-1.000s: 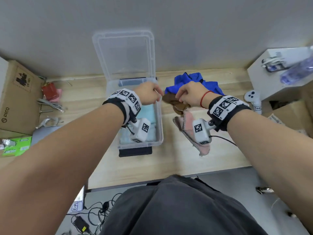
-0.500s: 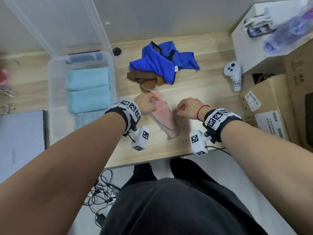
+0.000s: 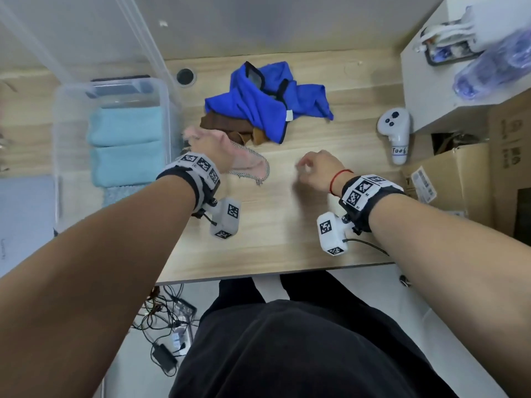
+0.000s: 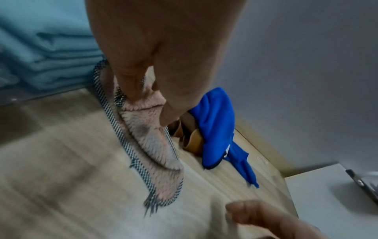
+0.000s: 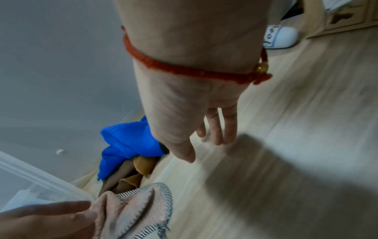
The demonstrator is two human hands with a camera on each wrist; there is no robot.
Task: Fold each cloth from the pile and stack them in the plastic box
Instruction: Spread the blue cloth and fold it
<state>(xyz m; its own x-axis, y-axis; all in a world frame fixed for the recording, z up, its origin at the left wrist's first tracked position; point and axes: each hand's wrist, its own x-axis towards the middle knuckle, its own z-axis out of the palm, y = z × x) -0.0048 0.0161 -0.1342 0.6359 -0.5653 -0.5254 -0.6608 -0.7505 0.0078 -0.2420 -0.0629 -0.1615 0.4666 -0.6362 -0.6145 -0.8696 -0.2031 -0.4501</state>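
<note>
On the wooden table (image 3: pixel 287 225), just right of the plastic box (image 3: pixel 169 110), the pink cloth (image 3: pixel 247 165) was pinched between thumb and fingers of the left hand (image 3: pixel 209 147); its black-and-white stitched edge was seen hanging down to the tabletop in the left wrist view. Whether it was folded could not be told from the blur. Right hand (image 3: pixel 316 170) was held apart from the cloth, above bare wood, fingers loose and slightly spread, nothing gripped. Behind the pink cloth, a blue cloth (image 3: pixel 267 96) was piled over a brown cloth (image 3: pixel 227 124), both unfolded. Inside the box, two folded light blue cloths (image 3: pixel 123 147) were stacked side by side, lid (image 3: pixel 86 30) propped open behind. Farther right, a white controller (image 3: pixel 395 133) was stood by a white cabinet (image 3: pixel 431 81), with cardboard boxes (image 3: pixel 459 179) beside it. Cables (image 3: pixel 163 326) were seen on the floor under the table edge.
</note>
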